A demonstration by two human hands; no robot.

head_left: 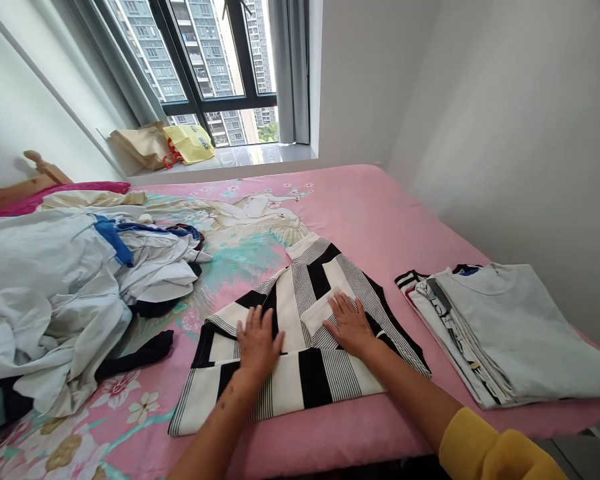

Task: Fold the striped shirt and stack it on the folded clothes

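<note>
A black, white and striped shirt [315, 377] lies on the pink bed, its lower edge folded up in a band across the front. My left hand [258, 341] rests flat on its left part, fingers spread, just over the folded band. On the right part, my right hand [351, 325] lies palm down with the fingers apart, over a striped piece that looks like a folded-in sleeve or pocket. The collar end points away toward the window. Neither hand grips the cloth.
To the right sits a stack of folded shirts [525, 333], a pale grey one on top. A loose heap of clothes [55, 287] covers the bed's left side, with a black piece [140, 357] trailing out. Paper bags [147, 143] stand on the windowsill [260, 155].
</note>
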